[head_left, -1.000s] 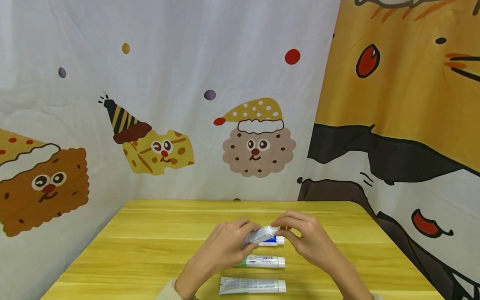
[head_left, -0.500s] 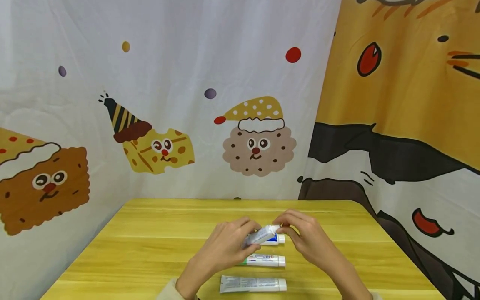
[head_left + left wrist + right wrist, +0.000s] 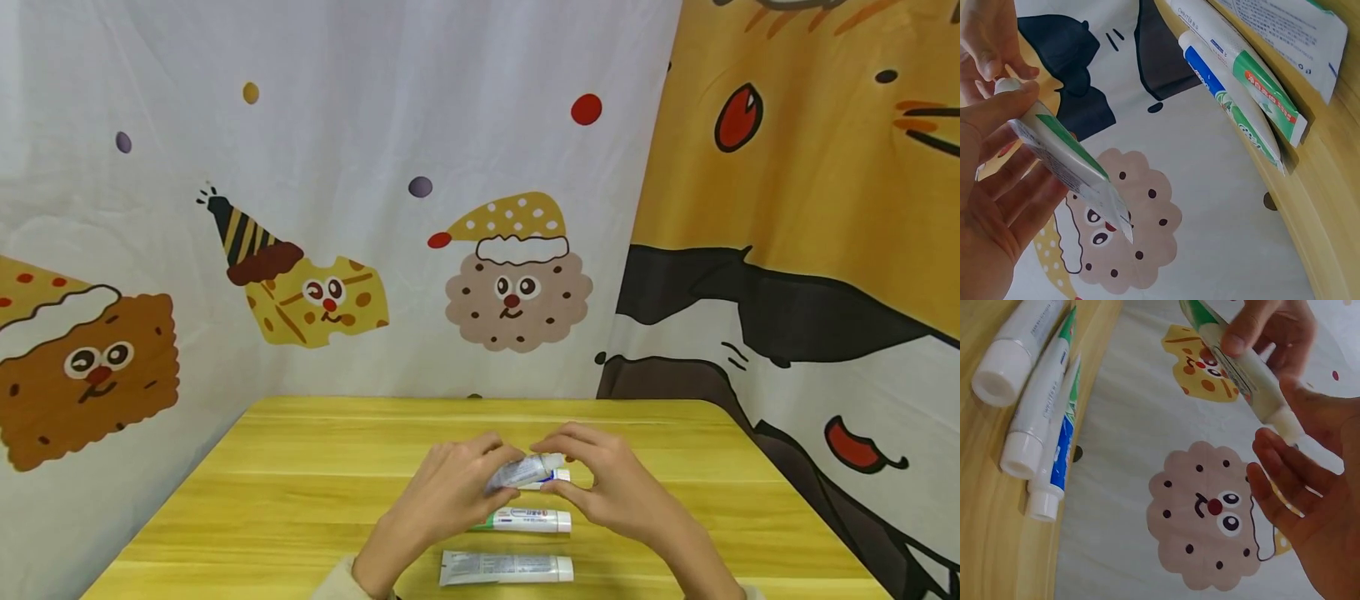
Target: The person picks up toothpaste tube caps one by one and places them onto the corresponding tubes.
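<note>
In the head view my left hand (image 3: 457, 483) holds a toothpaste tube (image 3: 519, 472) above the table, its white cap end (image 3: 553, 461) toward the right. The left wrist view shows the thumb pressing on this green-and-white tube (image 3: 1066, 153) near the cap end, with the fingers behind it. My right hand (image 3: 618, 479) is around the cap end, thumb and fingers spread apart. In the right wrist view the white end (image 3: 1287, 427) lies between that thumb and the fingertips (image 3: 1265, 439), slightly blurred; whether a fingertip touches it is hard to tell.
Below the hands, tubes lie in a row on the wooden table (image 3: 300, 500): a blue-labelled tube (image 3: 561, 476), a green-and-white one (image 3: 528, 521) and a grey-white one (image 3: 506, 568) nearest me. A printed curtain (image 3: 360, 125) hangs behind the table.
My right thumb and fingers pinched the cap end earlier; now they are spread apart around it. The held tube has tilted slightly flatter. The left hand stays in place.
</note>
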`<action>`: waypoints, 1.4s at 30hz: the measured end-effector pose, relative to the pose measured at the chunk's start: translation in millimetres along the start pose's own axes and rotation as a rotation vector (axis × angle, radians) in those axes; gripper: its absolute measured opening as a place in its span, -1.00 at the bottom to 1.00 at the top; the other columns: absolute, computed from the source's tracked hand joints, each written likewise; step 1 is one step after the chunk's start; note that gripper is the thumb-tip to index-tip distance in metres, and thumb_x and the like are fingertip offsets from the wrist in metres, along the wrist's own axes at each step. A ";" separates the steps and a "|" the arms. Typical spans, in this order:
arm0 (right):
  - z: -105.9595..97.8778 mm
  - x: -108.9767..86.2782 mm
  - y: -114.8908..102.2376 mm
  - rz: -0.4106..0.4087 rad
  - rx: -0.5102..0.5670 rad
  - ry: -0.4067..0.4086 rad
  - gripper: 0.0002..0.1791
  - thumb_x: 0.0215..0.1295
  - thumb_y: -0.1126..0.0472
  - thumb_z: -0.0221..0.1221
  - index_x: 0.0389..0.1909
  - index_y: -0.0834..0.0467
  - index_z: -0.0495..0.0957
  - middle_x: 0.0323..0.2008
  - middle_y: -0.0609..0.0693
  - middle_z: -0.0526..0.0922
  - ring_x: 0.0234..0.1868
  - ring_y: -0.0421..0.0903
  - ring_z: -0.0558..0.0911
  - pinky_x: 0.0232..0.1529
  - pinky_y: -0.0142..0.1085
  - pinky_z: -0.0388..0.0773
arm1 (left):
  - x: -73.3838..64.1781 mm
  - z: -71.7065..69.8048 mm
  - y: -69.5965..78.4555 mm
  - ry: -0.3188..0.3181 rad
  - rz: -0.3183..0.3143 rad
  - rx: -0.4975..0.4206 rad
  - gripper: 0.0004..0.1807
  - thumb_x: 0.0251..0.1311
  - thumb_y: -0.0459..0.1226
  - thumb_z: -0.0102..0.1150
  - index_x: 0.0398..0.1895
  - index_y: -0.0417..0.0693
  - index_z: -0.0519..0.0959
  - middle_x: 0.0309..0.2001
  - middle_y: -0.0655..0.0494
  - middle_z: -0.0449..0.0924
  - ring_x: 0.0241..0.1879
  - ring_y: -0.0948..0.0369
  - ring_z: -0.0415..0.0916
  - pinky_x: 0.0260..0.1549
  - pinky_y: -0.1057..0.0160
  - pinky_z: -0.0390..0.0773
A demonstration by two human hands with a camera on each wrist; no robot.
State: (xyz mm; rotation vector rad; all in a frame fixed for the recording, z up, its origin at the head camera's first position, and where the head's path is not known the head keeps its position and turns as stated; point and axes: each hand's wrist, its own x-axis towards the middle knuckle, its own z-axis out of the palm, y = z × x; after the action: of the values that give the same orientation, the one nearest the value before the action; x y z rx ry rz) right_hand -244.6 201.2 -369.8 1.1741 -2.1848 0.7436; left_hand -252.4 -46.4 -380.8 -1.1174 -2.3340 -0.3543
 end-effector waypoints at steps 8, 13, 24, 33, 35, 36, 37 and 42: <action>4.4 0.1 -0.8 0.086 0.074 0.005 -0.72 0.19 0.23 0.48 -0.10 -0.06 0.72 -0.15 -0.28 0.74 -0.22 -0.35 0.63 -0.18 -0.41 0.64 | 0.3 1.6 -0.8 0.030 0.009 -0.070 -0.63 0.15 -0.05 0.52 0.01 0.15 0.71 -0.16 0.28 0.70 -0.55 0.50 0.40 -0.56 0.63 0.30; 3.3 1.5 -2.7 0.072 0.094 0.039 -0.73 0.17 0.26 0.49 -0.13 -0.06 0.73 -0.20 -0.25 0.75 -0.26 -0.34 0.63 -0.22 -0.39 0.64 | 1.2 1.8 -2.2 0.008 -0.008 -0.120 -0.61 0.14 -0.10 0.53 0.05 0.16 0.70 -0.12 0.30 0.71 -0.48 0.51 0.45 -0.49 0.62 0.36; -3.8 0.5 0.5 0.080 0.080 0.046 -0.70 0.16 0.33 0.47 -0.13 -0.04 0.72 -0.18 -0.21 0.76 -0.23 -0.30 0.65 -0.19 -0.41 0.63 | 0.6 1.3 -12.9 -0.072 -0.070 -0.088 -0.61 0.08 -0.14 0.47 0.03 0.20 0.69 -0.12 0.35 0.72 -0.45 0.49 0.44 -0.48 0.55 0.41; -4.7 -0.6 4.8 0.097 0.027 0.026 -0.71 0.13 0.28 0.51 -0.17 -0.08 0.71 -0.23 -0.30 0.73 -0.28 -0.37 0.59 -0.24 -0.43 0.59 | -0.1 3.8 -22.3 -0.040 -0.117 -0.175 -0.66 0.03 -0.15 0.49 -0.06 0.21 0.74 -0.12 0.36 0.75 -0.41 0.48 0.51 -0.49 0.53 0.37; -5.0 -1.3 5.6 0.101 0.022 0.019 -0.70 0.11 0.28 0.51 -0.17 -0.08 0.71 -0.24 -0.30 0.73 -0.29 -0.37 0.58 -0.25 -0.44 0.58 | 0.2 4.6 -23.3 -0.028 -0.106 -0.175 -0.67 0.03 -0.14 0.49 -0.07 0.21 0.74 -0.11 0.35 0.76 -0.40 0.48 0.51 -0.49 0.54 0.36; -5.2 -1.7 5.9 0.108 0.018 0.015 -0.70 0.11 0.28 0.52 -0.17 -0.08 0.72 -0.24 -0.30 0.73 -0.29 -0.37 0.57 -0.25 -0.44 0.58 | 0.3 5.0 -23.9 -0.020 -0.097 -0.171 -0.67 0.02 -0.14 0.49 -0.08 0.21 0.75 -0.12 0.35 0.76 -0.42 0.48 0.50 -0.50 0.55 0.36; -5.5 -1.8 6.3 0.117 0.015 0.012 -0.70 0.11 0.27 0.52 -0.17 -0.07 0.72 -0.24 -0.30 0.73 -0.29 -0.37 0.57 -0.25 -0.44 0.58 | 0.5 5.3 -24.5 -0.009 -0.086 -0.170 -0.68 0.02 -0.14 0.49 -0.09 0.20 0.75 -0.13 0.34 0.77 -0.44 0.47 0.49 -0.51 0.55 0.35; -6.3 1.6 8.6 0.184 0.001 -0.002 -0.72 0.11 0.24 0.52 -0.16 -0.05 0.73 -0.23 -0.29 0.75 -0.28 -0.37 0.59 -0.25 -0.40 0.62 | 3.3 8.1 -30.1 0.036 -0.051 -0.169 -0.69 0.05 -0.15 0.54 -0.10 0.16 0.76 -0.16 0.31 0.77 -0.41 0.42 0.57 -0.48 0.52 0.44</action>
State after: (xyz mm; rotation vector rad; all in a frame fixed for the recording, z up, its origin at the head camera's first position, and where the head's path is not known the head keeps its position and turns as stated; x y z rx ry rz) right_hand -251.5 208.7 -366.1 0.9835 -2.3158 0.8194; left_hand -280.5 -59.5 -386.0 -1.1202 -2.3387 -0.5952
